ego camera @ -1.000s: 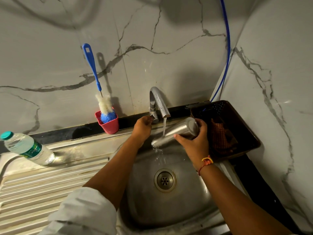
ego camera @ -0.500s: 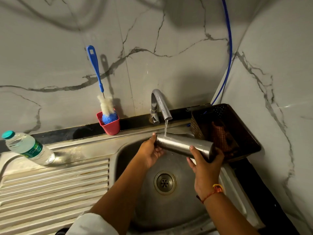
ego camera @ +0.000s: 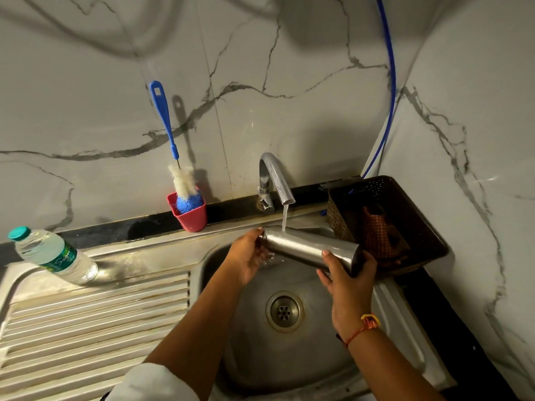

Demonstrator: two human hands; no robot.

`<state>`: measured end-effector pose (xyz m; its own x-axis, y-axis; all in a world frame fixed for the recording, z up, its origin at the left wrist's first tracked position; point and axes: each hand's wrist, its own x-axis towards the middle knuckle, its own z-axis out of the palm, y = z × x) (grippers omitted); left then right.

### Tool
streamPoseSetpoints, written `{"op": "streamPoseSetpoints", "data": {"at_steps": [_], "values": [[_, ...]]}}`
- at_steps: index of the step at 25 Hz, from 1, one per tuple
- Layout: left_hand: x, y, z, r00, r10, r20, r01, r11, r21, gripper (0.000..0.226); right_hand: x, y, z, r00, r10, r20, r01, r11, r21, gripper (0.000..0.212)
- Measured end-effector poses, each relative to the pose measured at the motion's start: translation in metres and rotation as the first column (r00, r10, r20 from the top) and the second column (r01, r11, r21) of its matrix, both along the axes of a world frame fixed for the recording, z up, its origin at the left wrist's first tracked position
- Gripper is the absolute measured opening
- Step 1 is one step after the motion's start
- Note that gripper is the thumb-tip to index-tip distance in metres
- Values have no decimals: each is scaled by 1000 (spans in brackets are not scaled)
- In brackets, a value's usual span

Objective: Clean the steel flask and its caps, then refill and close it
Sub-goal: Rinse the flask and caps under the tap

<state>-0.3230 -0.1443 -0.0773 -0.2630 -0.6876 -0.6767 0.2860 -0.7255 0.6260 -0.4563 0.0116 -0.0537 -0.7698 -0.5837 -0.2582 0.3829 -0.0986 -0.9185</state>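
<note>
The steel flask (ego camera: 307, 248) lies almost level over the sink basin (ego camera: 289, 351), its neck to the left under the running tap (ego camera: 275, 180). Water falls onto the flask near its neck and spills off below. My right hand (ego camera: 348, 287) grips the flask's wide base from underneath. My left hand (ego camera: 247, 260) cups the neck end, fingers curled round the mouth. No caps are visible.
A blue bottle brush (ego camera: 173, 146) stands in a red cup (ego camera: 189, 214) behind the sink. A plastic water bottle (ego camera: 55, 257) lies on the ribbed drainboard (ego camera: 86, 319). A dark basket (ego camera: 388, 224) with a checked cloth sits at the right.
My left hand left the tap handle and came down to the flask's neck. The flask swung from tilted to nearly level under the stream.
</note>
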Motion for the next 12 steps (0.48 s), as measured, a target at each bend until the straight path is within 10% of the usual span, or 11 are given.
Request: {"op": "streamPoseSetpoints", "data": {"at_steps": [6,12], "values": [[-13,-29,35,864,-179,470,393,823,-410,58,-1,5,17,821,157,-550,-40,975,218,74],[-27,-48,32,671,-263,693,669,618,-413,56,-4,2,29,579,298,-759,-133,953,272,80]]}}
